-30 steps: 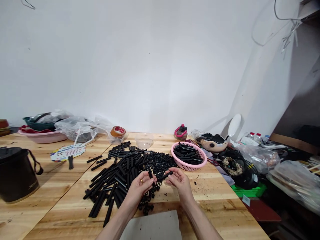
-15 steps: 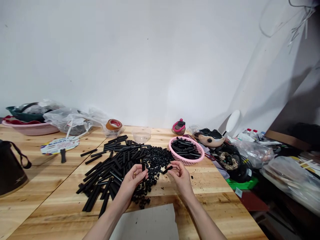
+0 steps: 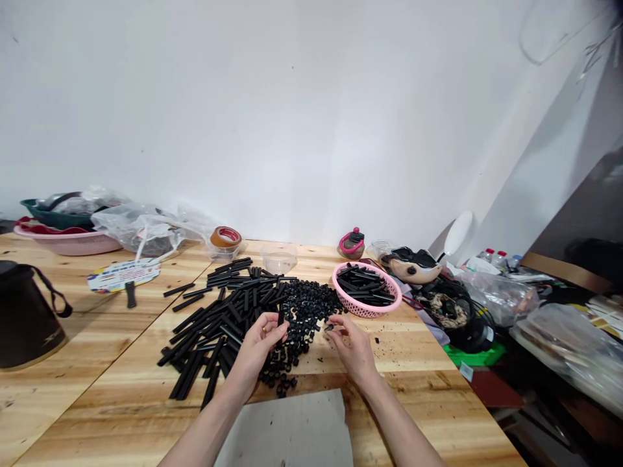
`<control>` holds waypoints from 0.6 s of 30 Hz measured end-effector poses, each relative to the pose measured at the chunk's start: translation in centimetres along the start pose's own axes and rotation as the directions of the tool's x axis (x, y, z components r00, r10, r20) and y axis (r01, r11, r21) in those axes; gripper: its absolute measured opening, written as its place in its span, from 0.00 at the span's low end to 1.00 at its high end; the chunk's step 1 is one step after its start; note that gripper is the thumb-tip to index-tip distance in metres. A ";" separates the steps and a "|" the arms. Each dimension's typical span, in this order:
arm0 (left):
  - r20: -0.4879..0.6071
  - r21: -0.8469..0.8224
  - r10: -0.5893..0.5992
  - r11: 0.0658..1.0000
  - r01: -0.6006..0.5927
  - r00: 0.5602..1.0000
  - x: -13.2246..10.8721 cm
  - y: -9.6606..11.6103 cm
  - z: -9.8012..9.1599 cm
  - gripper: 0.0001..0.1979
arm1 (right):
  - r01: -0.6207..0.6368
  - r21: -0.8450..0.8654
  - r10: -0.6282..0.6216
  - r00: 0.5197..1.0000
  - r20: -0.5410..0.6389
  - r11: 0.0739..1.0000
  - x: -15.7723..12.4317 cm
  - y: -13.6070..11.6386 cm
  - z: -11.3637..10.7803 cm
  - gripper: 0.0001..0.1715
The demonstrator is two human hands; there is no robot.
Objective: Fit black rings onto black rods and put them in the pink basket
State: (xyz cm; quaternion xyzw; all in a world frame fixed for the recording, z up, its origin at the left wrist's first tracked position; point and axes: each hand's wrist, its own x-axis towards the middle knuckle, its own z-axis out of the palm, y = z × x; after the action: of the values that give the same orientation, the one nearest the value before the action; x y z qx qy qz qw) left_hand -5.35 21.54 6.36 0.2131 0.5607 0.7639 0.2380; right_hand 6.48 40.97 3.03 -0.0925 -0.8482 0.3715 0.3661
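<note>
Right hand (image 3: 353, 349): black piece (image 3: 329, 327) now half-hidden; left hand (image 3: 256, 355) pinches tube (image 3: 281, 316)

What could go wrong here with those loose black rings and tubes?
The small black piece pinched in the right hand could slip and be lost in the heap of black rings. The left hand sits against that heap, so a careless move might scatter rings among the black tubes alongside, mixing them.
</note>
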 end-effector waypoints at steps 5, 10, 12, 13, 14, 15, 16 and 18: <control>-0.037 0.002 0.010 1.000 -0.010 0.999 0.0 0.1 0.0 0.14 | 0.107 -0.202 -0.092 0.992 0.081 0.974 0.1 0.0 -0.9 0.13; -0.067 -0.015 0.007 1.000 -0.008 0.998 0.0 0.2 -0.1 0.16 | 0.183 -0.339 -0.122 0.973 0.195 0.923 -0.1 0.0 -1.1 0.15; -0.078 -0.027 0.009 1.000 -0.011 0.997 0.0 0.2 -0.2 0.16 | 0.217 -0.349 -0.138 0.962 0.238 0.912 -0.2 -0.3 -0.9 0.16; -0.082 -0.033 0.010 0.999 -0.013 0.997 0.0 0.2 -0.3 0.16 | 0.236 -0.343 -0.151 0.955 0.257 0.909 -0.1 -0.5 -0.7 0.16; -0.086 -0.038 0.011 0.999 -0.014 0.996 0.1 0.2 -0.3 0.16 | 0.251 -0.330 -0.162 0.948 0.273 0.910 -0.1 -0.7 -0.4 0.16; -0.087 -0.043 0.011 0.999 -0.014 0.996 0.1 0.2 -0.4 0.17 | 0.260 -0.313 -0.170 0.943 0.287 0.913 0.1 -0.9 -0.1 0.16; -0.088 -0.049 0.010 0.999 -0.014 0.996 0.1 0.1 -0.4 0.17 | 0.265 -0.297 -0.174 0.938 0.300 0.917 0.3 -1.1 0.3 0.14; -0.087 -0.060 0.005 0.998 -0.010 0.996 0.2 0.1 -0.4 0.17 | 0.267 -0.272 -0.173 0.930 0.324 0.925 0.9 -1.4 1.0 0.13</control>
State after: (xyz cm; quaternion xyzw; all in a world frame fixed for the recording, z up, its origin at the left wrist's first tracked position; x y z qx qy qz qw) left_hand -5.76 21.31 6.31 0.1743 0.5463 0.7900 0.2169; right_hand 5.31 39.80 4.03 0.0040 -0.9458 0.1987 0.2567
